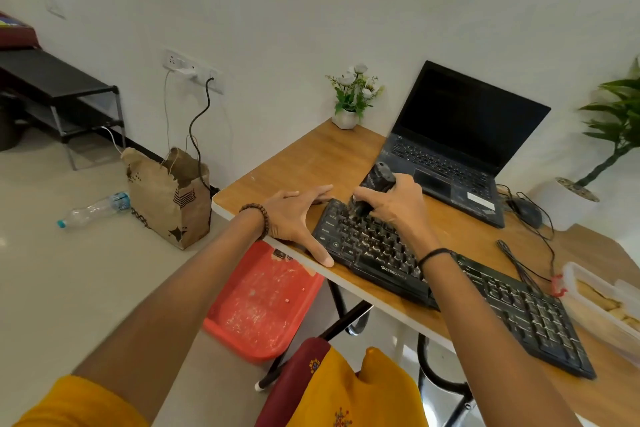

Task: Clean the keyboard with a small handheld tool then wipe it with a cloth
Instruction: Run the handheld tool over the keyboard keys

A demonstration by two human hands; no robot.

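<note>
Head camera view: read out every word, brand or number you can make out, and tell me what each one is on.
"ZEBRONICS": front edge of the black keyboard.
Key legends on that keyboard: too small to read.
White sticker on the laptop: blurred, unreadable.
Label on the water bottle on the floor: blurred, unreadable.
</note>
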